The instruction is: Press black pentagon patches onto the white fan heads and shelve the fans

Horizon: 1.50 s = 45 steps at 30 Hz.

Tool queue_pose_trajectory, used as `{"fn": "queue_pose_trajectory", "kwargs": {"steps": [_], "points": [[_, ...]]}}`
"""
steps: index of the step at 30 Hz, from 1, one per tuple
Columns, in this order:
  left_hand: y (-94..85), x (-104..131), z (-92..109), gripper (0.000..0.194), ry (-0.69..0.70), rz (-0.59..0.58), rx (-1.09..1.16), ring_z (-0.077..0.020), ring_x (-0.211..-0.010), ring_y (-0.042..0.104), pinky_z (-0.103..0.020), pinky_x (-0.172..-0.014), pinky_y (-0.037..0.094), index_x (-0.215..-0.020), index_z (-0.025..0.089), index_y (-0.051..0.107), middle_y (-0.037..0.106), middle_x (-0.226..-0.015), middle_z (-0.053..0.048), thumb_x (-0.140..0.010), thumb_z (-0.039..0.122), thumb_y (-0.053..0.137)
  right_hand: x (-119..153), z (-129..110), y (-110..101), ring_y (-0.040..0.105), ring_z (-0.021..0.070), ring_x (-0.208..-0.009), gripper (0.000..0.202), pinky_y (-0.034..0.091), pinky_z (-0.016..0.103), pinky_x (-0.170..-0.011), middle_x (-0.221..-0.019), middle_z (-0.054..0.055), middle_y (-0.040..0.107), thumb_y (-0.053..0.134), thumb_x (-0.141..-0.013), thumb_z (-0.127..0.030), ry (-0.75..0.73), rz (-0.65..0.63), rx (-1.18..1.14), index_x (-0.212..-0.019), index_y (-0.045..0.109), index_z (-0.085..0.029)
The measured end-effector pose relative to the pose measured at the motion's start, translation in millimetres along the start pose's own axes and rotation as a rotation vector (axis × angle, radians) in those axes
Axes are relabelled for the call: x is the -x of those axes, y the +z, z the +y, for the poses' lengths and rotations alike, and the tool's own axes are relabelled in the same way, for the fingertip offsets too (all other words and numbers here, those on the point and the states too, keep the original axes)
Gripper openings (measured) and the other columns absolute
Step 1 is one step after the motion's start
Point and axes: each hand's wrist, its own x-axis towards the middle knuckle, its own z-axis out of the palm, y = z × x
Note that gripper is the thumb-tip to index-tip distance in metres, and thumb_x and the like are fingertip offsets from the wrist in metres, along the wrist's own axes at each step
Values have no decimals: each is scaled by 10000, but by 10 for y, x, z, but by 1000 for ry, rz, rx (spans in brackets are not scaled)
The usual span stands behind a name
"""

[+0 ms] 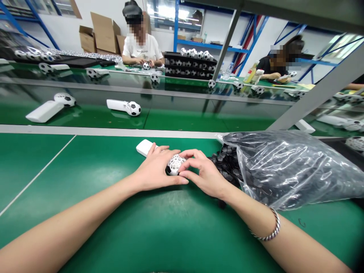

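My left hand (155, 167) is wrapped around a handheld fan with a football-patterned head (176, 163). The white grille of that head faces up, and its white handle (144, 147) sticks out beyond my fingers to the upper left. Thumb and fingers of my right hand (201, 172) are pinched at the right side of the head, touching it. Whether a small part sits between those fingertips is hidden. Just right of my right hand lies a heap of small black pieces (227, 161), spilling from a clear plastic bag (295, 170).
Two similar fans (47, 110) (124, 107) lie on the green conveyor belt (182, 117) beyond the pale table edge. Across it sit two co-workers (143, 47) (274, 68). Black trays of football heads (190, 64) are stacked there. A slanted metal post (309, 96) rises at right.
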Motion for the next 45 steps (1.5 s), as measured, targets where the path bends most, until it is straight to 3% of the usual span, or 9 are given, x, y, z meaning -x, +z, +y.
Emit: {"fn": "queue_pose_trajectory", "kwargs": {"steps": [5,11,21,28,35,40,45], "points": [[25,3,28,620,-23,48,4,-332,-1212,310,-582,-1021,88,-1185,251,465,538,-1178,-43,-692,621,532,-25,78,72,448,171,-1086,175,383,321,-917,-1134,31,492,597,-779,-115,51,55,-166,-918,536,-201],[39,8,24,700,-18,64,-21,-331,-1208,314,-573,-1035,73,-1209,219,436,524,-1196,-62,-659,632,563,-20,111,118,479,155,-1050,348,435,288,-872,-1147,45,495,560,-817,-163,146,-2,-292,-1139,434,-197],[-47,43,96,485,22,55,52,-272,-1108,407,-531,-1037,115,-1111,234,491,567,-1086,-51,-720,506,582,-25,71,95,521,165,-978,266,458,296,-837,-1118,31,519,481,-872,-206,184,-58,-308,-1136,447,-221],[-56,43,117,431,9,96,104,-245,-974,471,-442,-937,314,-1025,243,557,579,-988,-41,-659,448,656,-2,47,116,515,180,-980,289,461,305,-821,-1129,44,512,489,-857,-206,171,-49,-208,-1142,450,-218],[-20,36,62,511,35,101,87,-256,-1108,423,-492,-1039,173,-1130,246,508,559,-1107,-42,-689,480,621,3,77,120,500,179,-1004,293,452,304,-828,-1140,45,504,480,-874,-228,152,-47,-156,-1162,431,-211],[3,19,13,581,53,73,50,-284,-1145,406,-512,-1031,198,-1164,241,489,530,-1171,-63,-684,550,597,-3,97,94,498,166,-1012,313,457,284,-828,-1158,43,494,510,-862,-230,157,-65,-186,-1163,430,-207],[15,11,-4,635,65,62,52,-273,-1175,379,-518,-1059,129,-1207,209,445,513,-1199,-79,-708,586,553,0,140,100,506,167,-997,301,459,293,-827,-1157,45,497,498,-874,-240,138,-57,-180,-1166,432,-210]]}}
